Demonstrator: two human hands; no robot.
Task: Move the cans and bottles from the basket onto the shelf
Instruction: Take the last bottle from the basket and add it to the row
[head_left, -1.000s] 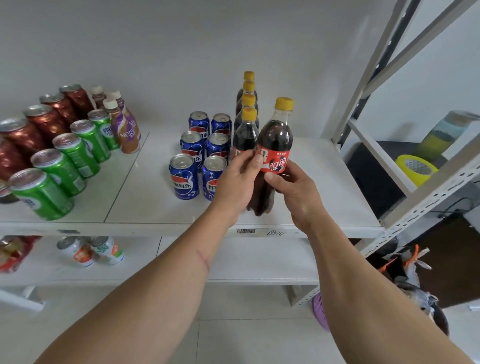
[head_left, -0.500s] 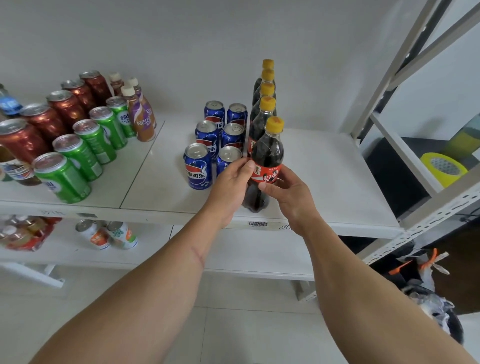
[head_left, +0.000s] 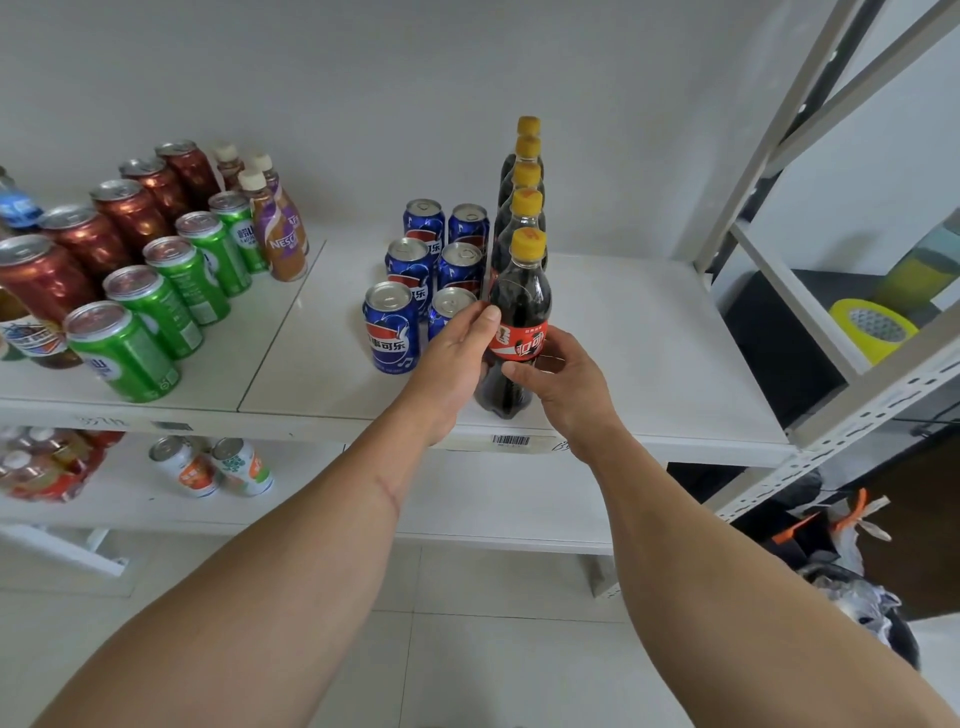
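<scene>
Both hands are grasping the cola bottle (head_left: 519, 322) at its red label: left hand (head_left: 457, 358) curling round one side, right hand (head_left: 563, 382) the other. It is standing near the shelf (head_left: 649, 364) front edge, heading its row. Advisable: squaring the base before releasing, avoiding the adjacent blue cans (head_left: 392, 327).

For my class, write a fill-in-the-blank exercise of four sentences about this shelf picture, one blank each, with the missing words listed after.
1. Both hands, left hand and right hand, hold a cola bottle with a ____ cap.
2. The label on that bottle is ____.
3. The blue cans stand in ____ columns.
4. The green cans stand on the ____ part of the shelf.

Missing words: yellow; red; two; left
</scene>
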